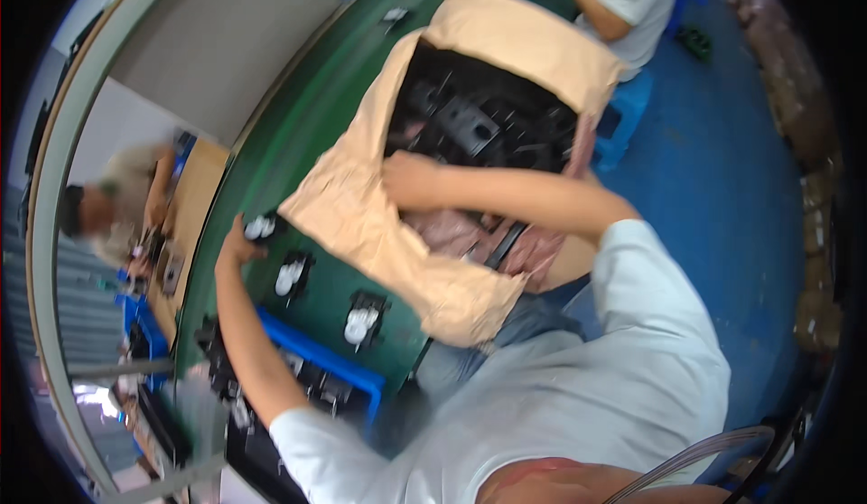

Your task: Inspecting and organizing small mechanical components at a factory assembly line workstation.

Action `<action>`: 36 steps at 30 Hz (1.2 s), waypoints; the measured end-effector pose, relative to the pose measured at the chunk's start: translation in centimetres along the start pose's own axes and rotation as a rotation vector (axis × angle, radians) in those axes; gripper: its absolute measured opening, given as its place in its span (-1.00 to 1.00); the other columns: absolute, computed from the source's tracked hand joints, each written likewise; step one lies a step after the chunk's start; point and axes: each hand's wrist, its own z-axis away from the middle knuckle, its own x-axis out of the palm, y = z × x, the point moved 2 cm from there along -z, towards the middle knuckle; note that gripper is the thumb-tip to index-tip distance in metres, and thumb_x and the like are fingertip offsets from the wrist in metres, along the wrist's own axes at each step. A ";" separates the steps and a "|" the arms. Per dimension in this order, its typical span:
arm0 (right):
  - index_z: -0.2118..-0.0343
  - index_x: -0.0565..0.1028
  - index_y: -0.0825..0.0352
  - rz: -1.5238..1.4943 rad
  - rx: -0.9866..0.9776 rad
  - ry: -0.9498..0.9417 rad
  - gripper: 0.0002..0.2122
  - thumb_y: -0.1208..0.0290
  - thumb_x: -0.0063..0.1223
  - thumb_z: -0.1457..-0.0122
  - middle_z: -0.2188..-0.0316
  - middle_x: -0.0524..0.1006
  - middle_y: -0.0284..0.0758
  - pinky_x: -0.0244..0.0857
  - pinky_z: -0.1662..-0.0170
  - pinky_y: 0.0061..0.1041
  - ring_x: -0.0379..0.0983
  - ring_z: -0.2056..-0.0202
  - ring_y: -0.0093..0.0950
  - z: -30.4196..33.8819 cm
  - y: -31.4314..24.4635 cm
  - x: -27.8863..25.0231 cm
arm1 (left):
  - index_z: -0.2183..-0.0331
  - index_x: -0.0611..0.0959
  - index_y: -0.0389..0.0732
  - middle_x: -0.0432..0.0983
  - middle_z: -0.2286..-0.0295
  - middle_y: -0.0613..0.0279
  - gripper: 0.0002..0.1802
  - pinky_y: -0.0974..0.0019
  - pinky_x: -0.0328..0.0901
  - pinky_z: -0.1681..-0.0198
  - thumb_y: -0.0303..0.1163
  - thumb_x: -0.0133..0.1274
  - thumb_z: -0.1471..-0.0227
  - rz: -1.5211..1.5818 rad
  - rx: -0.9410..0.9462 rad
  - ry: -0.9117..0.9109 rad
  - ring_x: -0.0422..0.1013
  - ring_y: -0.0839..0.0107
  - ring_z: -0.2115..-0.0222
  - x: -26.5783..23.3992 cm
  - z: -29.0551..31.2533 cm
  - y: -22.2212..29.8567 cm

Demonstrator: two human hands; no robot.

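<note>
At the left of the green table, my left hand (237, 240) closes its fingers round a small black part with white wheels (261, 227). Two similar parts, a middle one (291, 276) and a nearer one (363, 320), stand in a row with it on the tabletop. My right arm crosses a large carton lined with brown paper (361, 233). Curled at the inner left edge of that paper, my right hand (411, 181) is beside the black moulded parts (470, 125) inside. Its fingertips are hidden, and what they grip does not show.
A blue bin (316, 357) of black parts sits close to my left forearm. Another small part (395, 16) lies farther up the green table (307, 116). One person (632, 7) sits beyond the carton near a blue stool (623, 125); another (135, 188) works at left.
</note>
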 end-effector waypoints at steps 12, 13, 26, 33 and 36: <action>0.44 0.62 0.32 -0.111 0.421 -0.213 -0.66 0.10 0.19 0.14 0.44 0.61 -0.16 0.37 0.21 -0.23 0.52 0.40 -0.17 3.2 -1.2 -7.8 | 0.09 0.61 -0.19 0.64 0.32 0.08 -0.43 0.09 0.36 0.23 -0.55 0.20 0.30 -0.078 0.115 0.231 0.54 0.05 0.31 -2.2 2.3 7.3; 0.45 0.62 0.32 -0.127 0.487 -0.216 -0.65 0.09 0.18 0.14 0.44 0.61 -0.15 0.37 0.22 -0.24 0.52 0.40 -0.17 4.1 -1.4 -8.6 | 0.13 0.63 -0.21 0.64 0.35 0.06 -0.46 0.13 0.38 0.27 -0.57 0.19 0.31 0.007 0.096 0.202 0.54 0.06 0.34 -2.0 2.5 7.2; 0.13 0.47 0.44 -0.151 0.862 0.332 -0.58 0.18 0.10 -0.07 0.33 0.52 -0.05 0.39 0.20 -0.30 0.51 0.30 -0.18 8.8 -1.2 -10.9 | 0.35 0.67 -0.16 0.63 0.35 0.10 -0.66 0.05 0.40 0.27 -0.09 0.04 -0.03 -0.206 0.085 0.269 0.52 0.02 0.32 1.6 1.9 9.5; -0.27 0.09 0.39 -2.270 0.258 0.728 -0.49 0.37 -0.10 -0.32 0.04 0.45 -0.10 0.27 -0.17 -0.12 0.47 0.13 -0.36 12.0 -4.2 -9.8 | 0.36 0.57 -0.26 0.59 0.36 -0.06 -0.72 -0.01 0.40 0.29 -0.25 -0.10 -0.14 -0.205 0.034 0.570 0.51 -0.08 0.34 -0.2 0.7 8.8; -0.26 0.11 0.33 -2.364 0.100 0.655 -0.50 0.31 -0.07 -0.33 0.03 0.44 -0.15 0.25 -0.19 -0.20 0.43 -0.04 -0.20 10.7 -5.8 -10.8 | 0.30 0.53 -0.32 0.56 0.35 -0.18 -0.55 -0.08 0.34 0.22 -0.12 -0.25 -0.23 0.155 0.023 0.806 0.47 -0.18 0.32 -4.2 2.9 7.9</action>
